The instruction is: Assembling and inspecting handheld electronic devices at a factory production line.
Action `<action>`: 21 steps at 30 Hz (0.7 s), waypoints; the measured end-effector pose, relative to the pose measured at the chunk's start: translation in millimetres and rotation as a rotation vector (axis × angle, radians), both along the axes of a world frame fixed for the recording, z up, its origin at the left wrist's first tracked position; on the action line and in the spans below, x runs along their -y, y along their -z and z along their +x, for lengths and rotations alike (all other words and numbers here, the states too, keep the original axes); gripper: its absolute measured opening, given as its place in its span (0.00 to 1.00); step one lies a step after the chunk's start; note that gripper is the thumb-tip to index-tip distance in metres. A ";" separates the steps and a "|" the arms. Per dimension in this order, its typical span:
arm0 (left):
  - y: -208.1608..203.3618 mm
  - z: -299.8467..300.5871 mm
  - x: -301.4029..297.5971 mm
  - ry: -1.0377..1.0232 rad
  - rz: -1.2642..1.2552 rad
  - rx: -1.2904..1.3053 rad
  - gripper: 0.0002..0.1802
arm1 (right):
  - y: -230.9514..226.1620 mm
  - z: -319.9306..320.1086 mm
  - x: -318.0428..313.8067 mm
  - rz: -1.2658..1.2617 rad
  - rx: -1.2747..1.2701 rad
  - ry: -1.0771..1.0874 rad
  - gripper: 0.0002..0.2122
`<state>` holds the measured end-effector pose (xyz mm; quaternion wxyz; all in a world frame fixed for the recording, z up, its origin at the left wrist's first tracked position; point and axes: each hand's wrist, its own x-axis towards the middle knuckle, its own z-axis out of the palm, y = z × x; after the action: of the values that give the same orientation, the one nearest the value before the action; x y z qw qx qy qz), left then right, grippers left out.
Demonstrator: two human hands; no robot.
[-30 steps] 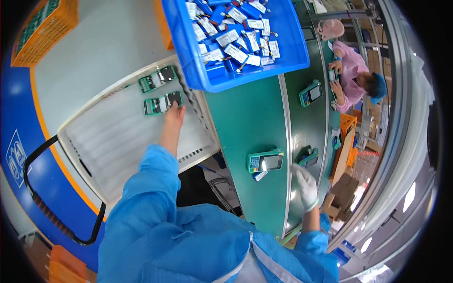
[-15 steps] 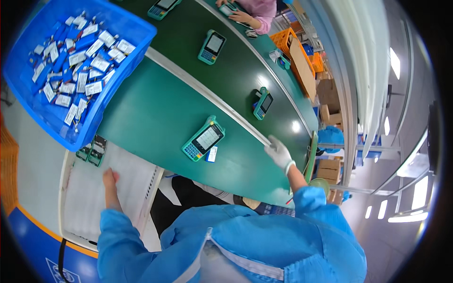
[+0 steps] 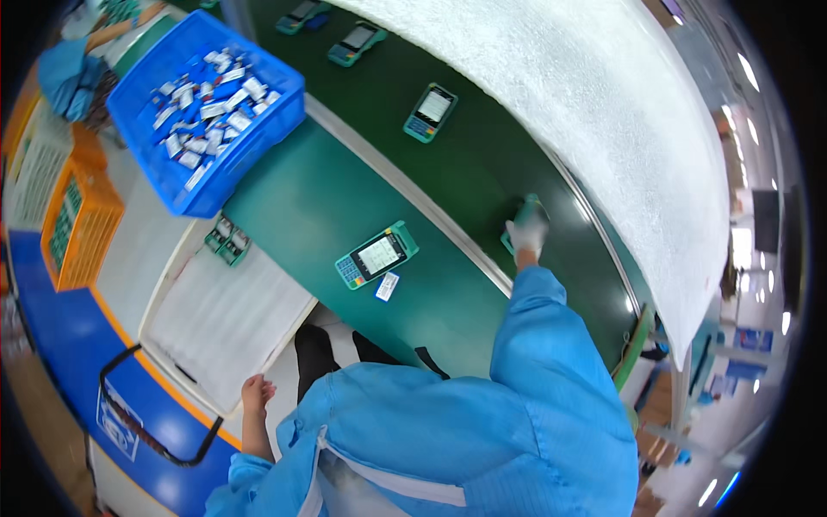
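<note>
Right hand (image 3: 525, 231) has reached out, gripping a teal handheld terminal (image 3: 527, 209).

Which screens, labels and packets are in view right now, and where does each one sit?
Teal handheld payment terminal: flat on the green bench, pale rectangular screen lit.
Small white label card: beside that terminal's near corner.
Second teal terminal: on the dark green belt, pale screen up.
Third teal terminal: further up the belt.
Small white and blue packets: heaped in the blue plastic crate.
Teal device: on the belt, under the gloved right hand.
</note>
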<state>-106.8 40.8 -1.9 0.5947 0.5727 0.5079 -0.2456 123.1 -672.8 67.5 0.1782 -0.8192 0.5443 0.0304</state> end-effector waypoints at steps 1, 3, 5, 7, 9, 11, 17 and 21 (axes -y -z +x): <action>-8.2 -0.5 11.6 -0.012 -0.026 0.036 0.14 | 2.0 -5.0 6.2 0.097 0.120 -0.007 0.50; -28.9 19.5 50.0 -0.001 -0.073 0.098 0.13 | -6.0 -28.9 30.0 0.474 0.445 0.050 0.40; -44.9 51.5 88.9 0.043 -0.183 0.167 0.13 | -21.3 -52.6 53.9 1.091 0.785 0.253 0.28; -70.8 71.8 113.8 0.117 -0.229 0.282 0.15 | -63.9 -35.4 -36.3 1.584 1.091 0.165 0.24; -113.0 114.0 158.2 0.330 -0.409 0.400 0.19 | -121.8 -47.6 -96.2 1.685 1.155 -0.036 0.23; -156.9 145.9 202.1 0.530 -0.534 0.424 0.18 | -147.5 -53.8 -148.8 1.918 1.128 -0.083 0.27; -236.0 174.9 263.5 0.511 -0.888 0.629 0.24 | -194.1 -68.4 -275.6 1.774 0.945 -0.469 0.32; -242.6 177.7 247.4 0.611 -0.178 1.262 0.24 | -215.0 -53.2 -308.4 0.136 1.046 -0.933 0.42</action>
<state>70.9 -206.6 240.7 0.7246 0.6720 -0.1395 -0.0631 69.9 -364.3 282.5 0.4355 -0.8614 -0.0240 -0.2603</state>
